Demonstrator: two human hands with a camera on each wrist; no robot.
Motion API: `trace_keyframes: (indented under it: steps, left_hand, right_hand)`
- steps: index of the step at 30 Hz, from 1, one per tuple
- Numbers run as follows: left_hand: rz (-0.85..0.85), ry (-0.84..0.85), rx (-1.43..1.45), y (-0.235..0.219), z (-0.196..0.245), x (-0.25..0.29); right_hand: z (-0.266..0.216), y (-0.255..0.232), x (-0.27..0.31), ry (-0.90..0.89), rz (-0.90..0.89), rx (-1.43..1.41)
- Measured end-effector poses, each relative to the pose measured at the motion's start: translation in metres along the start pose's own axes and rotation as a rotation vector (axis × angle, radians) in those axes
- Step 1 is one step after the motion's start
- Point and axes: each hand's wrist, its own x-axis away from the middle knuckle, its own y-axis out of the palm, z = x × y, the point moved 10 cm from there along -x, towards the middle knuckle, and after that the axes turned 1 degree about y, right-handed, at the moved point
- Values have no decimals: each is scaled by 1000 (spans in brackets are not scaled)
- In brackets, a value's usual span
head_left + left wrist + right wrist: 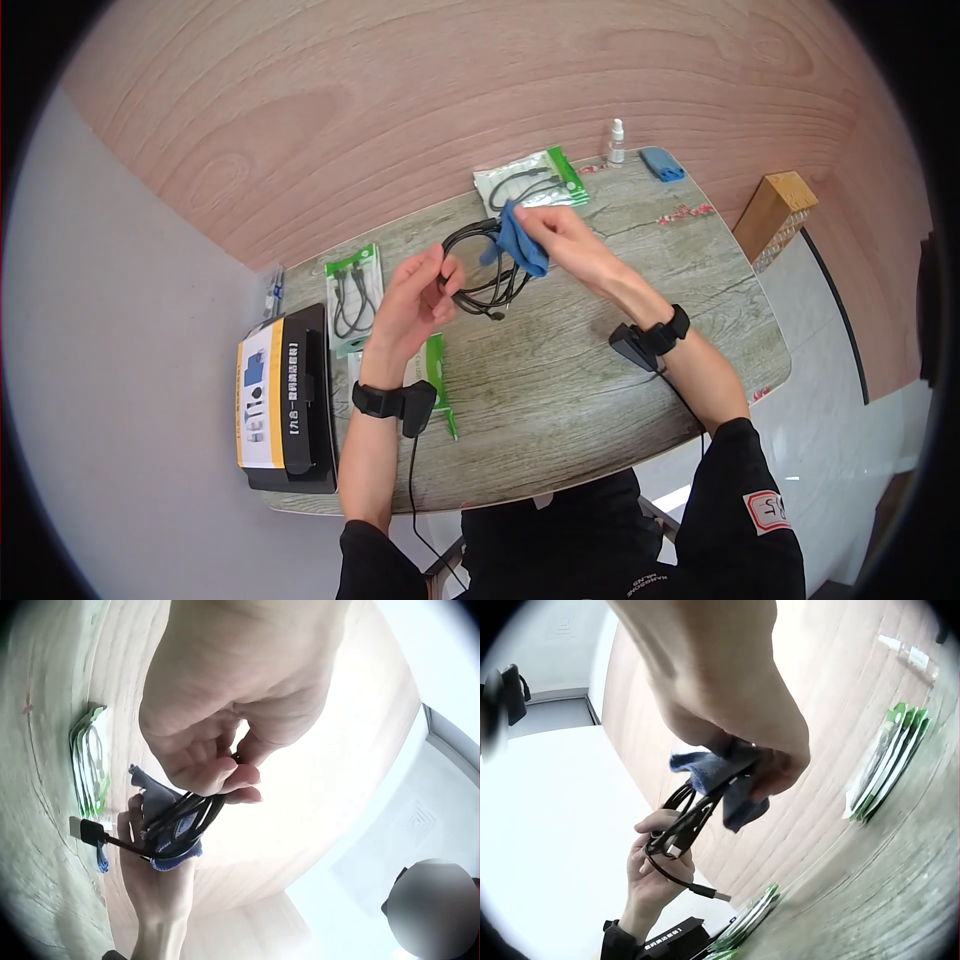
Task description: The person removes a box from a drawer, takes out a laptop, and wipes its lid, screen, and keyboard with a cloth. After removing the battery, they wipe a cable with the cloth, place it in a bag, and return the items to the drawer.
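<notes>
A coiled black USB cable (201, 817) is held up over the table between both hands. My left hand (408, 295) pinches the left side of the coil between thumb and fingers. On the other side, my right hand (572, 248) grips a blue cloth (520, 245) folded around part of the coil. Within the cloth, the wrapped stretch of cable is hidden. One USB plug (92, 832) hangs loose from the bundle, its metal end bare. Another connector (676, 847) shows beside the left fingers in the right wrist view.
Green-and-white packets of cables lie at the back (530, 180), at the left (355, 295) and below the left wrist (434, 375). A small spray bottle (616, 148) and a folded blue cloth (661, 164) occupy the back right. A black case (318, 410) sits along the left edge.
</notes>
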Motion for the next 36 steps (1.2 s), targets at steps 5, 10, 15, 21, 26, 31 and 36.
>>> trace_keyframes:
  steps: [5, 10, 15, 21, 26, 31, 36]
  left_hand:
    - [115, 62, -3, -17, 8, -3]
    - [229, 103, -119, -22, 9, -3]
    - [200, 111, -260, -8, 7, -1]
    - [240, 223, -383, -3, 22, 2]
    - [180, 272, -402, -12, 16, -3]
    - [162, 218, -273, -1, 6, -4]
    - [111, 145, -136, 0, -6, -7]
  right_hand:
    - [-44, -33, 9, -365, 316, 136]
    - [-22, -4, 8, -155, 199, -107]
    - [-4, 48, 20, -11, 2, -178]
    - [-2, 65, 25, 80, -302, -157]
    - [-3, 72, 29, 154, -427, -411]
    - [1, 74, 25, 74, -352, -326]
    - [-3, 70, 24, -11, -249, -122]
